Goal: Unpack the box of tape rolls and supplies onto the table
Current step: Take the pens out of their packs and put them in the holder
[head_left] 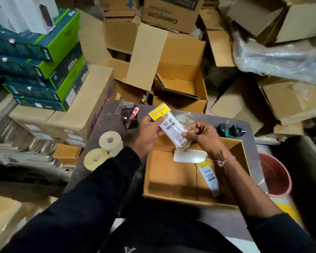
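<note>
**Two hands on one packet above the open box**

One clear packet (169,126) with a yellow header card is held above the far edge of the open cardboard box (171,179). Its long axis runs diagonally, the yellow end pointing up and left, away from the person. The upper part is gripped by the left hand (150,132); the lower end is pinched by the right hand (201,136). A second packet (209,177) is leaned inside the box, yellow end uppermost. Two tape rolls (103,148) are laid flat on the table (108,117), left of the box.
</note>
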